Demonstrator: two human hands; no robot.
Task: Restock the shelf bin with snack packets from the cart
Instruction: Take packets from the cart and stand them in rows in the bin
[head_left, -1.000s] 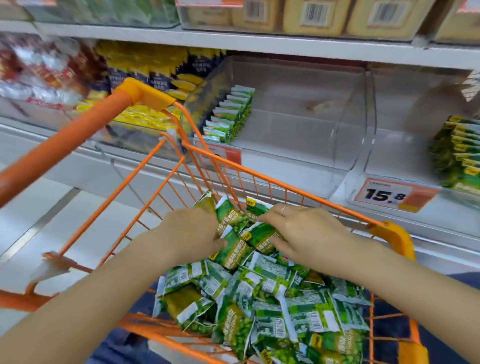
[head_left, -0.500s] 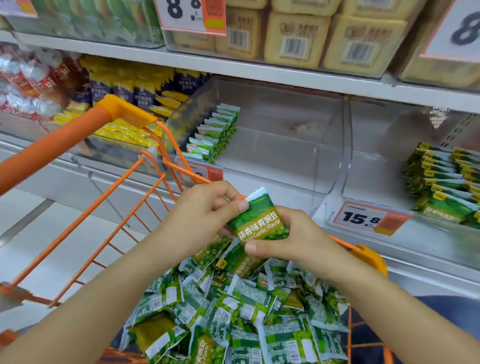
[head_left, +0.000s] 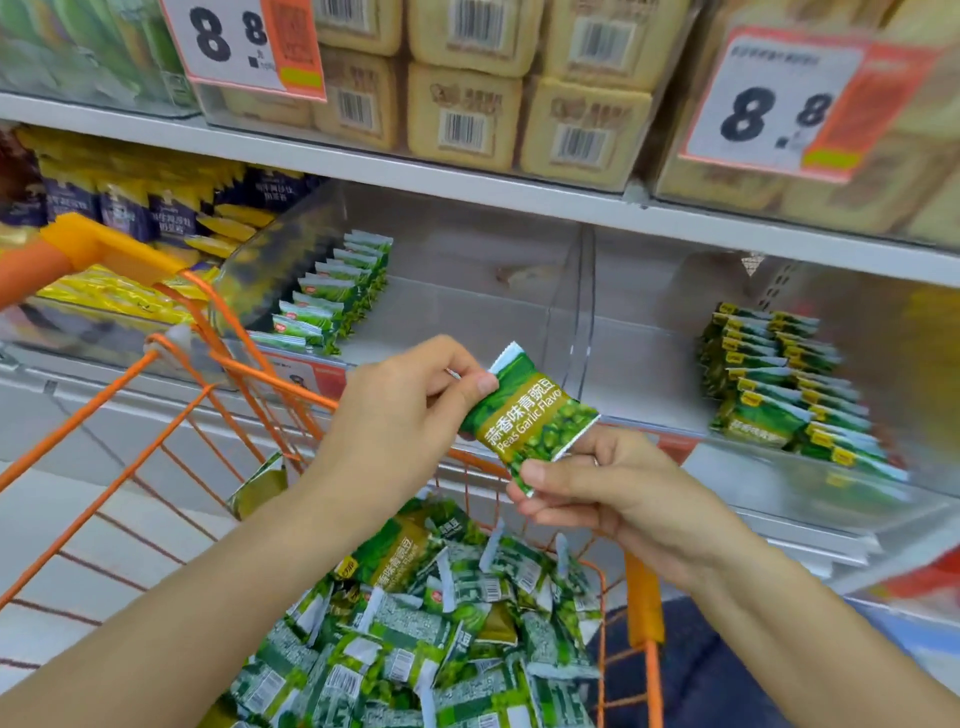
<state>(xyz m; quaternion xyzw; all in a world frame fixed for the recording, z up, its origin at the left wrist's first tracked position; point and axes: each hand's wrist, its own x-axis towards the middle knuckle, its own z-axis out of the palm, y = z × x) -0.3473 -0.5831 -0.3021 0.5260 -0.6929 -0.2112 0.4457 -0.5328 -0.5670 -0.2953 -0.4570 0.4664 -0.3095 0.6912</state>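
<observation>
Both hands on one green pea packet (head_left: 530, 415), held in the air above the cart (head_left: 218, 374), in front of the clear shelf bin (head_left: 467, 291). Left hand (head_left: 405, 415) pinches the packet's upper-left end btw thumb and fingers, other fingers curled in. Right hand (head_left: 613, 488) pinches the lower end, thumb on the front face, fingers behind; ring visible on one finger. Packet tilted, serrated white end up-left, label reads "Peas Garlic Flavor" plus Chinese text. Cart is orange wire w/ orange handle, pile of loose packets (head_left: 441, 634) in the basket, mostly back side up w/ barcodes showing; one packet sits upright against the cart's front wire. Bin mostly bare: single row of green packets (head_left: 337, 296) standing on edge along its left wall, rest of floor uncovered. Next bin to the right holds two rows of similar green packets w/ yellow corner tags (head_left: 779, 374). Left of the bin: yellow and dark blue packs (head_left: 156, 218), partly behind the cart handle. Shelf above carries tan boxed goods w/ barcodes (head_left: 467, 114) and two price tags (head_left: 244, 41) reading 8.8. Orange price label on the bin front mostly hidden by left hand and cart wire, can't read it. Right edge blurred.
</observation>
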